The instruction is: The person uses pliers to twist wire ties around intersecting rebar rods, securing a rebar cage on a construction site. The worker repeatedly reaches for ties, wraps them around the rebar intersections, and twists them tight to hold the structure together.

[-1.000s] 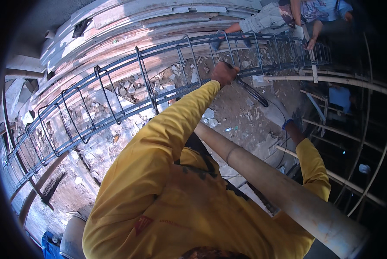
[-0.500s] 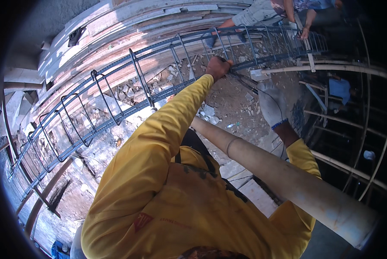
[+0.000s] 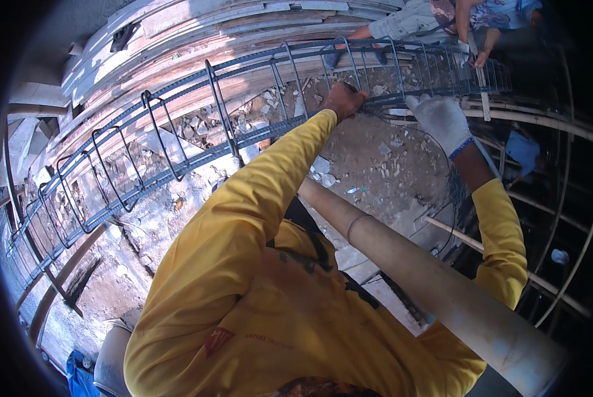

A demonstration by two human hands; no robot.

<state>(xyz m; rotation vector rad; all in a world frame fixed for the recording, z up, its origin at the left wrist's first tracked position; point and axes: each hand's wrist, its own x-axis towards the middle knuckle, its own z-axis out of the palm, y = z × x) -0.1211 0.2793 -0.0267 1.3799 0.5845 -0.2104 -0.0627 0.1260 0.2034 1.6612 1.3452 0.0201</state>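
A long rebar cage (image 3: pixel 256 134) of dark ribbed bars and bent stirrups arcs across the view in front of me. My left hand (image 3: pixel 344 101), bare, is closed at its lower bars, right of the middle. Thin dark wire trails to the right from beside that hand. My right hand (image 3: pixel 440 124) wears a pale glove with a blue cuff edge. Its thumb and fingertips are apart, close below the lower bars; whether they touch the steel I cannot tell. A thin dark wire (image 3: pixel 454 198) loops down below the glove.
A thick pale pole (image 3: pixel 409 251) slants between my arms. Stacked boards (image 3: pixel 197 33) lie beyond the cage, rubble on the ground. Another person's hands (image 3: pixel 487 49) are at the cage's far right end. Bamboo poles (image 3: pixel 534 121) cross the dark area at right.
My right hand has risen from below the cage up to its lower bars. My left hand has shifted slightly right, still closed at the bars.
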